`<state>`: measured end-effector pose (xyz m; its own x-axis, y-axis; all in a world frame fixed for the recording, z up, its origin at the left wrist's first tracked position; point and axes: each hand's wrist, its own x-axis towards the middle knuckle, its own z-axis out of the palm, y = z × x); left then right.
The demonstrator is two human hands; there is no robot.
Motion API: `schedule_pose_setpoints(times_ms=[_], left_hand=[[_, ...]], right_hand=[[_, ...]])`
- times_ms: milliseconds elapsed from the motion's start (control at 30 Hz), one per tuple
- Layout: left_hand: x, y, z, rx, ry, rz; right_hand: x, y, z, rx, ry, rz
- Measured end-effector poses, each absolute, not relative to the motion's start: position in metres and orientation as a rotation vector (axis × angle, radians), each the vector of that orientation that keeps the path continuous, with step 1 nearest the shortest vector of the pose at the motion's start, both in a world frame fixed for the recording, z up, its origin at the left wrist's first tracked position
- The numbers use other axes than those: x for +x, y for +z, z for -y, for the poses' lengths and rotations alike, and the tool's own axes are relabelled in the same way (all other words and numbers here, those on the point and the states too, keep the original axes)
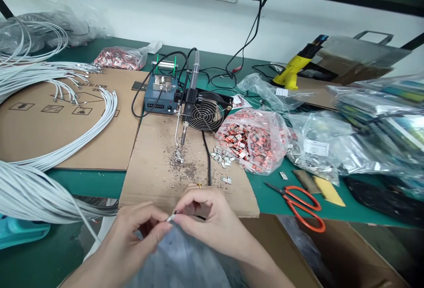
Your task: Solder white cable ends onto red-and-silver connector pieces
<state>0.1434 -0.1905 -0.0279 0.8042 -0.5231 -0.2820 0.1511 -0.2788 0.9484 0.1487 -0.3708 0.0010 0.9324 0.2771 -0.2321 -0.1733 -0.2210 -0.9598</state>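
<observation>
Close to the front edge of the bench, both hands meet fingertip to fingertip. My left hand [141, 230] pinches a thin white cable [171, 217], whose short end shows between the hands. My right hand [212, 217] has thumb and forefinger closed on a small dark-tipped piece [176, 212] at that end; the fingers hide most of it. Beyond them a soldering iron [192, 96] stands in its holder, tip down over a heap of solder scraps [179, 157]. Several loose metal connector shells [225, 157] lie to its right.
A blue soldering station [160, 100] and a round fan [207, 115] stand behind. Right are a bag of red-and-silver connectors [255, 140], orange-handled scissors [304, 206] and a yellow heat gun [291, 69]. Bundled white cables [33, 191] fill the left. Cardboard [149, 177] covers the bench.
</observation>
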Motion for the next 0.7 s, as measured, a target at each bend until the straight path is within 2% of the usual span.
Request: schedule_pose_setpoints(times_ms=[100, 367, 500, 633, 700], left_hand=[[0.141, -0.027, 0.193, 1.679, -0.667, 0.258], [0.136, -0.035, 0.204, 1.260, -0.754, -0.035], [0.139, -0.031, 0.202, 1.149, -0.868, -0.050], [0.144, -0.022, 0.198, 1.285, -0.769, -0.233], [0.147, -0.022, 0.192, 1.331, -0.714, -0.268]], right_hand=[[0.146, -0.003, 0.370, -1.688, 0.398, 0.007], [0.132, -0.023, 0.347, -1.366, 0.069, -0.099], [0.130, -0.021, 0.343, -1.459, -0.017, -0.042], [0.134, -0.017, 0.375, -1.424, -0.118, -0.126], [0.143, -0.013, 0.409, -1.659, -0.202, -0.160]])
